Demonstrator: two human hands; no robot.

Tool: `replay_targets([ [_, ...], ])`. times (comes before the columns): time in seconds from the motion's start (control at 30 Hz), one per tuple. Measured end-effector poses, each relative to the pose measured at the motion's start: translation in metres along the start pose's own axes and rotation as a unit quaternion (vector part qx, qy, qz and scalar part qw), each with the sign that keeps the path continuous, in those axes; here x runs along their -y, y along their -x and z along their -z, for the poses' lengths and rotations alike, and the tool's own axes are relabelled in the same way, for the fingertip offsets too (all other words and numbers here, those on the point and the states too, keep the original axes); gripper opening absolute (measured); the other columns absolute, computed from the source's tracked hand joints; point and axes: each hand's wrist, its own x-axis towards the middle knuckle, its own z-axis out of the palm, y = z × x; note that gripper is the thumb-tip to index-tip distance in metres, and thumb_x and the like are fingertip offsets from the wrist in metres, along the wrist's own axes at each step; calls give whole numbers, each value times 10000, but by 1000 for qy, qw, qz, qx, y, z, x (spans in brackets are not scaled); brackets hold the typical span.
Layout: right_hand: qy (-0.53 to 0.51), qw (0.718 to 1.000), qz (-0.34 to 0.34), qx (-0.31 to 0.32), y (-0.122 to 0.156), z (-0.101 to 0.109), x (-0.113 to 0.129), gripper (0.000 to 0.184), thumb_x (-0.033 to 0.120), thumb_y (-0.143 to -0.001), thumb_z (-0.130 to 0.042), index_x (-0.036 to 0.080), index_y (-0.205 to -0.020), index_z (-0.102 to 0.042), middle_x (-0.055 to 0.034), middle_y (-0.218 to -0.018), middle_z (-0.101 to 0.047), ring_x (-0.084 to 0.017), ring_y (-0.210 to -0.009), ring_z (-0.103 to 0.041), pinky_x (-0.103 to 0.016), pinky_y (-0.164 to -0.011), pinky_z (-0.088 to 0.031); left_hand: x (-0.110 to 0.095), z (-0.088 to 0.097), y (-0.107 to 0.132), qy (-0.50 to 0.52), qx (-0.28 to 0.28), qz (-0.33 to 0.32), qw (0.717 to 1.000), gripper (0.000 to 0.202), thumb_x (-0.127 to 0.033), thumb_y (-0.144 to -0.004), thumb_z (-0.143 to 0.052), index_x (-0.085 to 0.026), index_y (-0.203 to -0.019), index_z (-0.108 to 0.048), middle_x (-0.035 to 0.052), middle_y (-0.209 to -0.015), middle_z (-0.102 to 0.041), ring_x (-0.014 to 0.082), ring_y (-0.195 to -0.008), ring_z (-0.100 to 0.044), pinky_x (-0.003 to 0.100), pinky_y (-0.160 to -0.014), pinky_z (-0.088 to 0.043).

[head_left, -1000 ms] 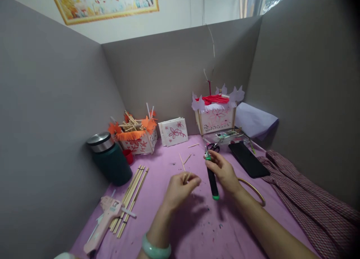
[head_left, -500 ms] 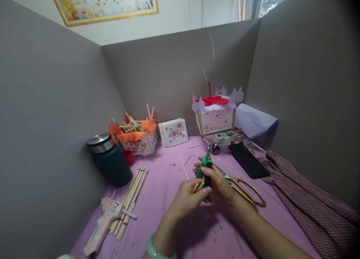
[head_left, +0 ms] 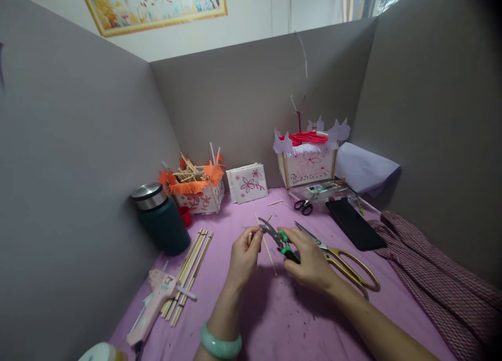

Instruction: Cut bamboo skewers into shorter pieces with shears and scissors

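Note:
My left hand (head_left: 242, 259), with a pale green bangle (head_left: 220, 345) at the wrist, is closed in a pinch on a short wooden stick (head_left: 250, 239). Green-and-black-handled pruning shears (head_left: 283, 236) are in my right hand (head_left: 311, 261), fingers wrapped round the grips. Their metal blades point left and stand apart, close to my left fingertips; whether they touch the stick I cannot tell. Beneath the blades, a thin wooden stick (head_left: 270, 255) lies on the purple cloth. Gold-handled scissors (head_left: 345, 269) rest just right of my right hand.
On the left are a dark green flask (head_left: 162, 222), a pink glue gun (head_left: 152, 303) and bundled sticks (head_left: 190, 272). Two decorated boxes, one orange-trimmed (head_left: 196, 201) and one lilac-trimmed (head_left: 309, 165), stand at the back. A black phone (head_left: 355, 225) and checked fabric (head_left: 427, 277) lie right.
My hands have drawn apart. The shears have swung from upright to pointing left, with their blades now spread beside my left fingertips. The view has shifted slightly.

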Motion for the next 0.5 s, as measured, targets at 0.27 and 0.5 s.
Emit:
replay_targets([
  [0.27, 56, 998, 37, 7, 1, 6, 3, 589, 143, -586, -515, 185, -1173, -515, -97, -1124, -583, -260, -1016, -516, -390, -901, -395, 0, 3, -3, 51, -42, -28, 997, 250, -376, -739, -640, -149, -836, -677, -8, -640, -542, 110, -599, -457, 216, -574, -374],
  [0.5, 47, 998, 37, 21, 1, 12, 9, 571, 152, -597, -517, 182, -1167, -528, -88, -1075, -590, -247, -970, -527, -368, -858, -411, -5, 6, -1, 55, -34, -38, 997, 212, -348, -731, -636, -150, -790, -684, -7, -622, -552, 113, -603, -468, 222, -594, -389],
])
